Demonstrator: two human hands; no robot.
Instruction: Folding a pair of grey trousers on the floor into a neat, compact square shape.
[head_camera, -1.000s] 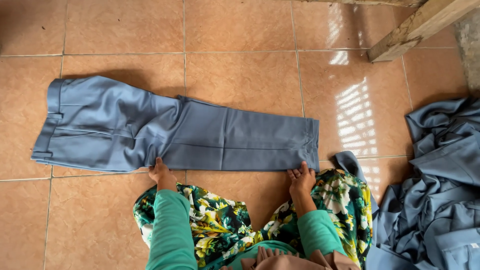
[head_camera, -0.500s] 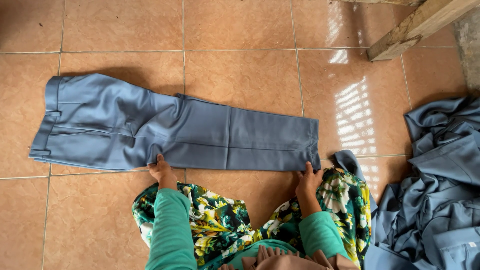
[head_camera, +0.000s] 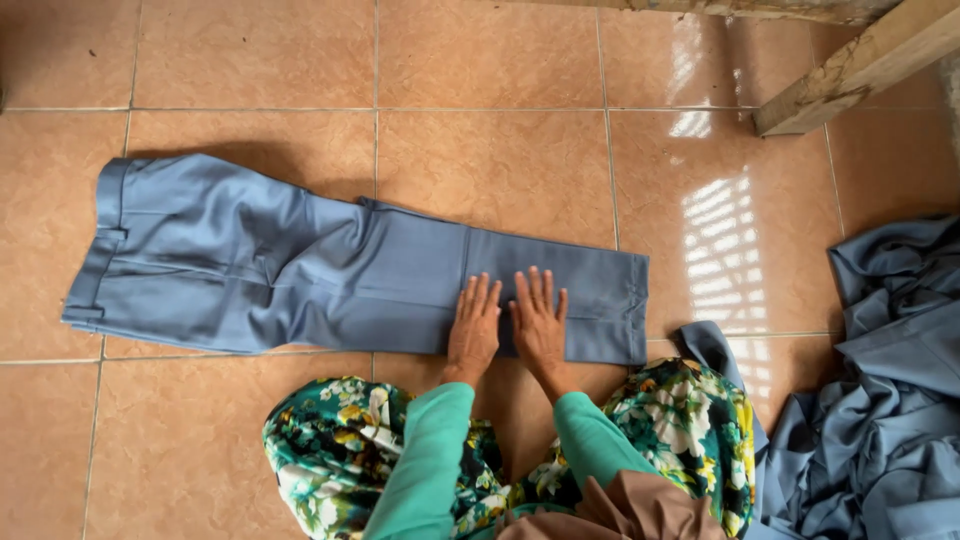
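Both hands flat, fingers spread, gripping nothing: left hand and right hand side by side, pressing the near edge of the grey-blue trousers. Long axis left-right; waistband far left, hem nearer right hand.

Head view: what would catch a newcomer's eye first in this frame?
The grey-blue trousers stand out first, spread flat across the orange tiled floor, waistband at the left and hems at the right. Next come the left hand and right hand, palms down side by side on the leg part near the hems. A heap of the same grey-blue cloth lies at the right edge.
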